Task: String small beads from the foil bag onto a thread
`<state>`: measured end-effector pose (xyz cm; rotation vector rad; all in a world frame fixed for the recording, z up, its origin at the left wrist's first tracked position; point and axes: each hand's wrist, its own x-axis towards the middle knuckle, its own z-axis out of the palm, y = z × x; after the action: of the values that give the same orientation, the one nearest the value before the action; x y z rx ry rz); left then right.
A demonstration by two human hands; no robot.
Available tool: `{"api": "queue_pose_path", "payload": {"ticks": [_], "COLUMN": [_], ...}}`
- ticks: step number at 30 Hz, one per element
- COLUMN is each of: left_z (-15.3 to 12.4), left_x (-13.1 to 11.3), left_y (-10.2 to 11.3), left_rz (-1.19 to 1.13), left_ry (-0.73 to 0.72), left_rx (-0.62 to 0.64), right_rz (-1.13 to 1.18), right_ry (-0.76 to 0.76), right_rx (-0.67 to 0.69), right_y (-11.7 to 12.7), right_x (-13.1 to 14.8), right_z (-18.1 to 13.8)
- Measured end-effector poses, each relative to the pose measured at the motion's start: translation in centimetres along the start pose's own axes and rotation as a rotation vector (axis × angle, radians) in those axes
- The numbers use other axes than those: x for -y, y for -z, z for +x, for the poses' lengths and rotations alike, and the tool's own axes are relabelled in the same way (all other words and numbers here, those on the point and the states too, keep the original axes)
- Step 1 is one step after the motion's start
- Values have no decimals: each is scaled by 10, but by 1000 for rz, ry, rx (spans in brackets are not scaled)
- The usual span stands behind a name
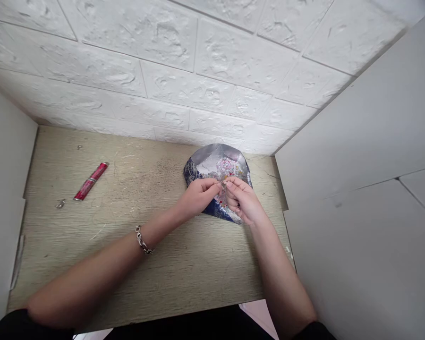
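Head view, left hand: the left hand [200,197] is brought in from the left, thumb and forefinger pinched together at the tips on a tiny piece [224,182].
Head view, right hand: the right hand [243,202] is set opposite, the same tiny piece pinched between thumb and forefinger, the other fingers curled.
Tiny piece: held where the two pinches almost meet, to the right of the left fingertips and at the right ones; neither hand can be called clearly nearer. Its long axis cannot be told (too small at this size).
Blue-and-silver bag: the bag [219,150] is spread behind and below the fingers, colourful bits [226,165] showing on it.
Deciding relation: judged to be the narrow gap between the facing fingertips.
Red tube: the tube [91,181] is left well apart, slanted, on the tabletop [198,264].
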<state>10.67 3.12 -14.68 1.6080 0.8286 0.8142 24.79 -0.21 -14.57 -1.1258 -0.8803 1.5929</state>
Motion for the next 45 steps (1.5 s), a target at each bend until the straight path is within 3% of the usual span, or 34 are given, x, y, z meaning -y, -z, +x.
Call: {"api": "queue_pose_path", "payload": {"ticks": [18, 45], "left_z": [-1, -1], "left_x": [1, 3], "left_y": [-1, -1], "left_rz": [-6, 11], "left_ry": [111, 129], "left_rx": [8, -10], "right_rz": [-93, -123], "right_ry": [29, 23], "right_rx": [14, 8], "right_y": [0, 0], "right_x": [-7, -8], "right_z": [3, 3]}}
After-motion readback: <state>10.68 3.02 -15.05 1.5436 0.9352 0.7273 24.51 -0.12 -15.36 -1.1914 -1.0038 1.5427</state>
